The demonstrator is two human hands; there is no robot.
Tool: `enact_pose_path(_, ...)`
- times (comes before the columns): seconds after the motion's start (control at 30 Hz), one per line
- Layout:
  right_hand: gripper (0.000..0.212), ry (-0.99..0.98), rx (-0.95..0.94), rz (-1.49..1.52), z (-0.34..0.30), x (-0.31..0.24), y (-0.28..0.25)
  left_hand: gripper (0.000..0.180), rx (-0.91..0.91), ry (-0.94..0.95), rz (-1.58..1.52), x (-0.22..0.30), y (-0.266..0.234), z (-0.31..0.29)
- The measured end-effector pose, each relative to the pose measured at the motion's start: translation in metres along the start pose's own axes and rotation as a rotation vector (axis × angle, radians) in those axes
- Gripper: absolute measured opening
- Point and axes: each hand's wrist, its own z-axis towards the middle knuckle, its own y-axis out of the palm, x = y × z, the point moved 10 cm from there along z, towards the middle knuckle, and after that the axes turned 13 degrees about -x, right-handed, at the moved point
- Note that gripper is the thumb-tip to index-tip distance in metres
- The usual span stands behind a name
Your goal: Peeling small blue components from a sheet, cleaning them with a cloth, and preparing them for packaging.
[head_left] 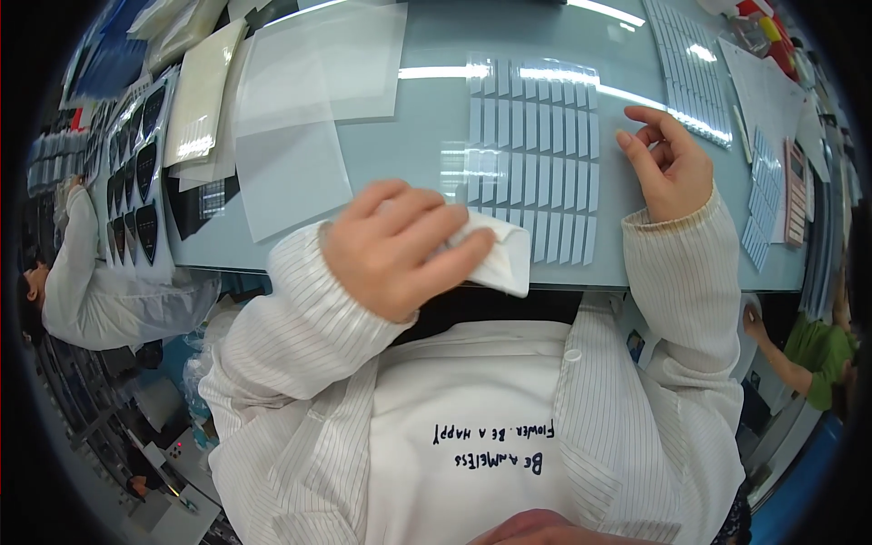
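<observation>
My left hand point(392, 250) is closed on a folded white cloth point(505, 258) at the table's near edge. The cloth pokes out past the fingertips and touches or overlaps the lower left corner of a clear sheet point(534, 163) bearing rows of small grey-blue rectangular strips. To the right of that sheet, my right hand point(674, 171) hovers or rests just above the tabletop, thumb and index finger apart, the other fingers curled, nothing in it. Part of the cloth is hidden under my left fingers.
Translucent sheets point(291, 159) and a cream stack point(207, 91) lie at left, beside a sheet of black pick-shaped pieces point(145, 168). Another strip sheet point(690, 68) lies far right, with papers point(758, 86) and a pink strip point(796, 195). Other people sit at both sides.
</observation>
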Motion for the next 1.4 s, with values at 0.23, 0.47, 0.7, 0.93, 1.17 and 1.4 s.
enact_pose_path(0.23,0.042,-0.242,0.029,-0.166,0.01,-0.029,-0.006,0.035,-0.046,0.146,-0.073,0.041,0.007,-0.029)
enact_pose_path(0.47,0.053,-0.249,-0.076,-0.128,0.039,-0.04,0.008,0.038,-0.13,-0.171,0.111,-0.023,-0.009,-0.043)
enact_pose_path(0.7,0.05,-0.1,-0.134,-0.063,0.067,-0.032,0.011,0.053,-0.061,-0.034,-0.173,0.02,0.031,-0.02)
enact_pose_path(0.93,0.048,0.037,-0.162,0.008,0.075,-0.025,0.01,0.05,-0.047,-0.048,-0.166,0.019,0.054,-0.021)
enact_pose_path(1.17,0.047,0.007,-0.163,0.054,0.076,-0.026,0.011,0.049,-0.014,-0.057,-0.175,0.017,0.053,-0.021)
enact_pose_path(1.4,0.042,0.045,-0.124,0.044,0.079,-0.024,0.007,0.047,-0.002,-0.067,-0.179,0.017,0.052,-0.02)
